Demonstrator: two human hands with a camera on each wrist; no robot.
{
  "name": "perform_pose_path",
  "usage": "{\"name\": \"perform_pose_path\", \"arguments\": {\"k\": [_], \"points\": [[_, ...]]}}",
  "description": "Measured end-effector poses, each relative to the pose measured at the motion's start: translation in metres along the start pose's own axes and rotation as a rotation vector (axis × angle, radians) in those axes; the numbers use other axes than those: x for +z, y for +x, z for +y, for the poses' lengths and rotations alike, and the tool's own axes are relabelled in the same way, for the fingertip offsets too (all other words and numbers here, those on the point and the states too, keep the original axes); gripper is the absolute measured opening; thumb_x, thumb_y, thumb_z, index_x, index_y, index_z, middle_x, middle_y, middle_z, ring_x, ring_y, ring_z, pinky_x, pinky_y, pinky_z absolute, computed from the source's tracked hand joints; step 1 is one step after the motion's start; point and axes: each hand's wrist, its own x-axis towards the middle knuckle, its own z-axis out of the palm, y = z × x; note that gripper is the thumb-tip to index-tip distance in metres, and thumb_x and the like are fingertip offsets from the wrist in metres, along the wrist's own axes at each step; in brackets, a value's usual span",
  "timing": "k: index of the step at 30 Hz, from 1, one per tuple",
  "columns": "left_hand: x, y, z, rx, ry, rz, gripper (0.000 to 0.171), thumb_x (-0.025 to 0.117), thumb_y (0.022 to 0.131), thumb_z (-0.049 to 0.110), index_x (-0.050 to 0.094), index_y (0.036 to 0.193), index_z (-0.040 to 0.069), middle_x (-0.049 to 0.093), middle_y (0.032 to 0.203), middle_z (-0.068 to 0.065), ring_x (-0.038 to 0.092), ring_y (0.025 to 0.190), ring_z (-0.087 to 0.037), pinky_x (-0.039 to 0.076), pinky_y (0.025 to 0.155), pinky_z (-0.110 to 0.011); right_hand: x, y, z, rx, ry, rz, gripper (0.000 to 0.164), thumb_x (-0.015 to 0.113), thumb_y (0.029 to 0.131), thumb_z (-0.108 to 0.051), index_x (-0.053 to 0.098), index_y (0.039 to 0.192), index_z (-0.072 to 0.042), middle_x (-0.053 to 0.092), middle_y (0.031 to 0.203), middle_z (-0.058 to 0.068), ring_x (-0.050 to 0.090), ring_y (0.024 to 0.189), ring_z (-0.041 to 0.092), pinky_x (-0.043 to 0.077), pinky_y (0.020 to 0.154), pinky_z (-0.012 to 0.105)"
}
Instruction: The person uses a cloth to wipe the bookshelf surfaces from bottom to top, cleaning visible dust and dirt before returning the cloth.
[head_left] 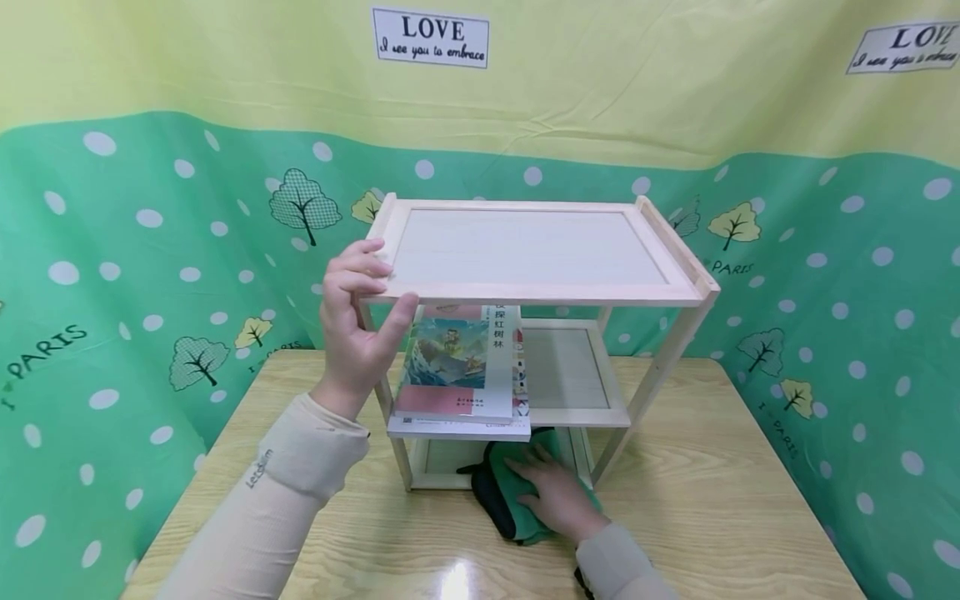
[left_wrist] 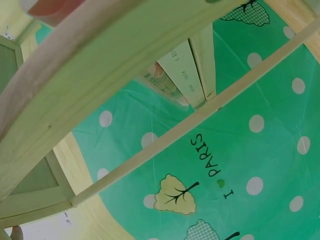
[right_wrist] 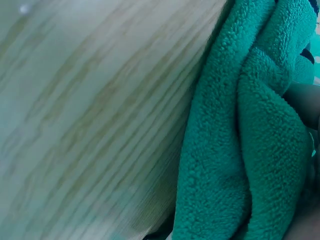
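In the head view, a light wooden three-tier shelf (head_left: pixel 525 292) stands on the table. My left hand (head_left: pixel 360 308) grips the left end of its top, fingers over the side rail and thumb at the front edge. At the bottom tier, my right hand (head_left: pixel 558 492) holds a folded plush green cloth (head_left: pixel 532 529) with a black part. The cloth lies partly in the tier and sticks out past its front edge. A finger presses into the green cloth (right_wrist: pixel 215 150) in the right wrist view; the other fingertips are hidden there.
Stacked books (head_left: pixel 450 400) lie on the left of the middle tier, jutting past its front edge. The wood-grain table (head_left: pixel 720 500) extends on both sides. A green and yellow printed curtain (head_left: pixel 150 275) hangs behind and around it.
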Motion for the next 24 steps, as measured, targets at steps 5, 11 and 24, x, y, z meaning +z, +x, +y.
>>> {"name": "perform_pose_path", "arguments": {"k": [5,11,24], "points": [[0.0,0.0,0.0,0.003,-0.002,0.003,0.055,0.07,0.088,0.039,0.043,0.084,-0.007,0.055,0.104,0.005,0.054,0.119,-0.03,0.041,0.111,-0.052,0.002,0.004,-0.005,-0.014,0.002,-0.016,0.051,0.072,0.088,-0.018,0.06,0.136,-0.009,0.048,0.148,0.021,0.038,0.139,0.051,0.035,0.112,0.067],[0.0,0.0,0.0,0.003,0.002,0.002,0.055,0.07,0.088,0.04,0.042,0.084,-0.007,0.056,0.103,0.004,0.054,0.118,-0.032,0.041,0.111,-0.052,0.005,0.007,-0.01,-0.037,-0.003,-0.015,0.05,0.071,0.089,-0.018,0.059,0.137,-0.01,0.048,0.148,0.021,0.039,0.139,0.049,0.035,0.112,0.066],[0.0,0.0,0.0,-0.001,0.005,-0.004,0.055,0.07,0.088,0.04,0.043,0.084,-0.008,0.055,0.104,0.005,0.054,0.119,-0.03,0.041,0.111,-0.051,0.009,0.015,-0.02,-0.076,-0.045,0.0,0.048,0.07,0.09,-0.02,0.06,0.137,-0.014,0.049,0.148,0.017,0.041,0.139,0.043,0.037,0.112,0.064]]}}
